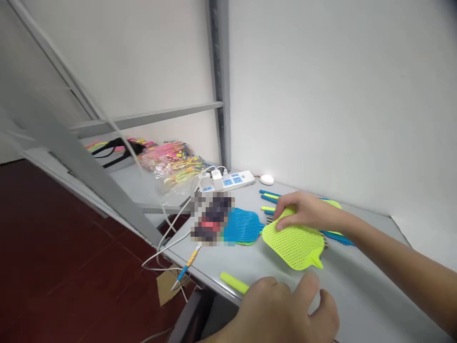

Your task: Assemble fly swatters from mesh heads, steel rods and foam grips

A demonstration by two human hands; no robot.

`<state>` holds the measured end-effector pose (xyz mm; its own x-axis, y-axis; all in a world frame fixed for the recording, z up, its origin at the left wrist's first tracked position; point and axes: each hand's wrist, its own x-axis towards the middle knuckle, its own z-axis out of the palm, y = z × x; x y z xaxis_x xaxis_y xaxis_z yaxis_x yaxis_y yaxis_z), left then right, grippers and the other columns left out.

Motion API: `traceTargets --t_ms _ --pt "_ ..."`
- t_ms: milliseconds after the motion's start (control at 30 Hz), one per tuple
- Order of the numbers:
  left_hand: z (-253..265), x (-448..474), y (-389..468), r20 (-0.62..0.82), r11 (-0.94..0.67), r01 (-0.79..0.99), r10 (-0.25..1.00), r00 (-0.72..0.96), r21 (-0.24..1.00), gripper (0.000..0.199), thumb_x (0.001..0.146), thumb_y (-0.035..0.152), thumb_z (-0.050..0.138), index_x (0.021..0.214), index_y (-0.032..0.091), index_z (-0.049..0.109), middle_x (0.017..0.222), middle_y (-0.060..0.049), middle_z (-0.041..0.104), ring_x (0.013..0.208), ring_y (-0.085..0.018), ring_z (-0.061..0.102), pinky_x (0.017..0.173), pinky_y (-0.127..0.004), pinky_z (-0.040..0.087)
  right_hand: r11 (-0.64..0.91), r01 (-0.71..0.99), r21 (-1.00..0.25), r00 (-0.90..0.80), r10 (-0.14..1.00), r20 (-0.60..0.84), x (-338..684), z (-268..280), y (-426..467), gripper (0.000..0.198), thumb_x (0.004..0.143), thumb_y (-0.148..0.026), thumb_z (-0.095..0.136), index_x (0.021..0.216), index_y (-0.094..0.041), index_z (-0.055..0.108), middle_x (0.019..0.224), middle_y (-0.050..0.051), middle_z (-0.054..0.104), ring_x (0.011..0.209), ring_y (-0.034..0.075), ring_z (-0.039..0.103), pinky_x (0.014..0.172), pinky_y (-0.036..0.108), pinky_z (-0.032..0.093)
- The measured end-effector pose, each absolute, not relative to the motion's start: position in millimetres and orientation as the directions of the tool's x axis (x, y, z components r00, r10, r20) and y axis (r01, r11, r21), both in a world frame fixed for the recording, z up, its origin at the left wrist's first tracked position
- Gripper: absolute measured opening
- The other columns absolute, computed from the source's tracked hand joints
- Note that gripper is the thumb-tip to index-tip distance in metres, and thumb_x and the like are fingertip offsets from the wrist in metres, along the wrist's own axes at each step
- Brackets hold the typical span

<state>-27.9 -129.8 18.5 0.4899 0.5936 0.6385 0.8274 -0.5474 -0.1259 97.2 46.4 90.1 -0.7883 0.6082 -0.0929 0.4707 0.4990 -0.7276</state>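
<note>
A yellow-green fly swatter head (294,245) is seen flat on the grey table (357,290), right of centre in the frame. Its upper edge is pinched by the right hand (303,212), whose fingers are curled over the mesh. The left hand (282,312), at the bottom centre, is held loosely open above the table edge; a yellow handle (233,282) is just beside it, though contact cannot be told. A blue swatter head (243,226) is lying left of the yellow-green one. Blue and yellow handles (269,195) are gathered behind the right hand. A white power strip (228,181) is placed near the wall.
</note>
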Motion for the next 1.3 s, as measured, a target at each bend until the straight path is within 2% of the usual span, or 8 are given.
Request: traceTargets --t_ms 100,200,367,467,600,800,967,1300 --pt "9.3 -46.7 -132.3 0.544 -0.472 0.876 0.711 0.446 -0.101 0.02 0.081 0.029 0.061 0.1 0.024 0.059 0.093 0.0 0.069 0.037 -0.012 0.047 0.033 -0.033 0.024 0.612 0.347 -0.711 -0.915 0.389 -0.111 33.2 70.9 63.4 0.03 0.073 -0.051 0.075 0.082 -0.024 0.074 0.089 0.001 0.072 0.084 0.02 0.065 0.073 0.031 0.048" --pt "1.7 -61.3 -126.7 0.407 -0.425 0.904 0.821 0.401 -0.033 0.016 0.081 0.028 0.062 0.095 0.021 0.058 0.084 0.0 0.064 0.041 -0.014 0.052 0.033 -0.032 0.024 0.733 0.292 -0.614 -0.954 0.268 -0.134 -7.1 55.9 75.3 0.03 0.075 -0.049 0.074 0.091 -0.023 0.074 0.097 0.003 0.072 0.088 0.021 0.065 0.076 0.031 0.048" --pt "-6.3 -68.2 -115.4 0.141 -0.34 0.934 0.936 0.323 0.114 0.02 0.084 0.034 0.06 0.099 0.02 0.06 0.095 -0.005 0.064 0.052 -0.019 0.063 0.036 -0.03 0.038 0.849 0.368 -0.379 -0.925 0.377 -0.052 -13.4 53.7 66.2 0.066 0.08 -0.055 0.068 0.134 -0.02 0.053 0.127 0.014 0.059 0.114 0.032 0.054 0.092 0.044 0.044" --pt "-1.6 -70.9 -111.6 -0.017 -0.235 0.957 0.97 0.241 0.168 0.018 0.09 0.03 0.053 0.102 0.02 0.062 0.103 -0.007 0.064 0.056 -0.022 0.066 0.042 -0.034 0.05 0.855 0.462 -0.235 -0.877 0.48 0.025 3.9 49.0 48.2 0.077 0.083 -0.065 0.057 0.141 -0.018 0.044 0.131 0.016 0.057 0.118 0.035 0.051 0.095 0.05 0.042" --pt "13.5 -78.5 -110.8 -0.179 -0.165 0.972 0.964 0.195 0.168 0.02 0.093 0.024 0.047 0.105 0.02 0.064 0.118 -0.012 0.063 0.064 -0.026 0.07 0.05 -0.04 0.057 0.828 0.538 -0.157 -0.838 0.546 0.009 24.8 27.8 25.1 0.09 0.076 -0.073 0.058 0.142 -0.013 0.043 0.126 0.019 0.06 0.114 0.038 0.053 0.096 0.057 0.039" --pt "26.1 -90.4 -114.4 -0.254 -0.115 0.983 0.956 0.15 0.146 0.021 0.092 0.02 0.051 0.106 0.02 0.066 0.116 -0.012 0.065 0.07 -0.029 0.071 0.057 -0.043 0.058 0.82 0.548 -0.163 -0.825 0.562 0.053 28.4 14.9 12.2 0.08 0.075 -0.059 0.066 0.138 -0.013 0.046 0.131 0.019 0.057 0.123 0.038 0.047 0.108 0.062 0.026" --pt "29.4 -93.6 -116.3 -0.309 -0.062 0.981 0.944 0.118 0.184 0.021 0.09 0.018 0.053 0.105 0.018 0.068 0.103 -0.011 0.069 0.077 -0.032 0.071 0.062 -0.046 0.058 0.82 0.53 -0.214 -0.84 0.542 -0.003 24.3 16.6 12.8 0.091 0.069 -0.058 0.067 0.142 -0.01 0.043 0.14 0.021 0.05 0.132 0.04 0.039 0.112 0.067 0.014" --pt "28.1 -94.9 -111.5 -0.33 -0.062 0.965 0.932 0.148 0.256 0.024 0.092 0.022 0.052 0.109 0.017 0.067 0.102 -0.01 0.07 0.083 -0.033 0.071 0.066 -0.045 0.057 0.781 0.554 -0.289 -0.832 0.514 -0.207 23.3 35.4 9.5 0.098 0.072 -0.037 0.061 0.155 -0.01 0.016 0.161 0.02 0.016 0.146 0.035 0.021 0.115 0.06 0.019"
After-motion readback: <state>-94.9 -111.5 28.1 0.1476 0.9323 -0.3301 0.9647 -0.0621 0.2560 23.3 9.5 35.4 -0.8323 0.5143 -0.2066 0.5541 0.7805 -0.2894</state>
